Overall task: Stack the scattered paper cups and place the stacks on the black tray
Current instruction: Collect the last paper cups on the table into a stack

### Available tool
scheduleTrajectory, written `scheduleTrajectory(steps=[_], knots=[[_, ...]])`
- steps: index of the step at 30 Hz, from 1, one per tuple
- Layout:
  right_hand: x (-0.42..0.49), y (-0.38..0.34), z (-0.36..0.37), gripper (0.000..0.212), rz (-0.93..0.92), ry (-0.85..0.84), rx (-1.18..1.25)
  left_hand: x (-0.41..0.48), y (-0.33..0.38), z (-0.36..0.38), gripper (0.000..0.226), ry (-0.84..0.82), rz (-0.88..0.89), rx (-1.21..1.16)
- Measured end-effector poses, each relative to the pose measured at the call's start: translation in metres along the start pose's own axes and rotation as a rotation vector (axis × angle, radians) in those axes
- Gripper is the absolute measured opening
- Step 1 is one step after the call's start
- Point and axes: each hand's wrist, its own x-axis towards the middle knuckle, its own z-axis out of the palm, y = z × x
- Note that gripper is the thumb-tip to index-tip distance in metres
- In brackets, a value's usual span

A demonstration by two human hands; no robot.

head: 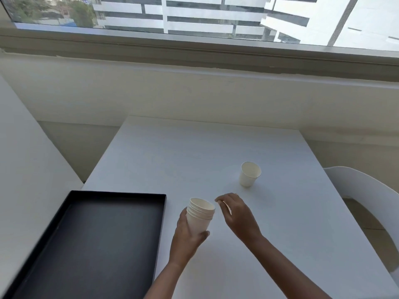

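Our left hand [185, 231] grips the stack [200, 214]; our right hand [236, 212], loosely open and empty, is nearer the lone upright cup [249, 174] toward upper right.

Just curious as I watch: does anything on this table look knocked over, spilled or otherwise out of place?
Nothing stands out. The single cup stands upright on the table, the left hand holds the stack of cups upright, and the black tray holds nothing yet.

A single head-worn camera looks forward and steeply down over the white table [216, 152], close above both forearms, facing the window [194, 16] beyond its far edge
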Motion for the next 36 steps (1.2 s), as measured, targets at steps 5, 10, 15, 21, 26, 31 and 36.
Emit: scheduleTrajectory(steps=[5,10,15,21,26,31,36], knots=[[0.028,0.030,-0.011,0.012,0.052,0.151,-0.151,0.002,-0.004,-0.001,0.075,0.011,-0.016,0.002],[0.055,0.065,-0.017,0.030,0.169,0.060,-0.379,0.002,-0.008,0.000,0.076,0.006,-0.026,-0.002],[0.068,0.078,-0.020,0.038,0.214,-0.074,-0.578,0.003,-0.010,0.002,0.077,-0.004,-0.028,0.005],[0.075,0.081,-0.019,0.043,0.207,-0.130,-0.694,0.003,-0.012,0.002,0.078,-0.007,-0.028,0.008],[0.075,0.083,-0.020,0.046,0.207,-0.156,-0.720,0.002,-0.014,0.002,0.077,-0.013,-0.032,-0.001],[0.074,0.083,-0.023,0.044,0.204,-0.092,-0.670,0.002,-0.015,0.002,0.077,-0.003,-0.029,0.011],[0.061,0.056,-0.026,0.027,0.192,0.144,-0.338,0.001,-0.015,0.002,0.077,-0.006,-0.037,0.011]])
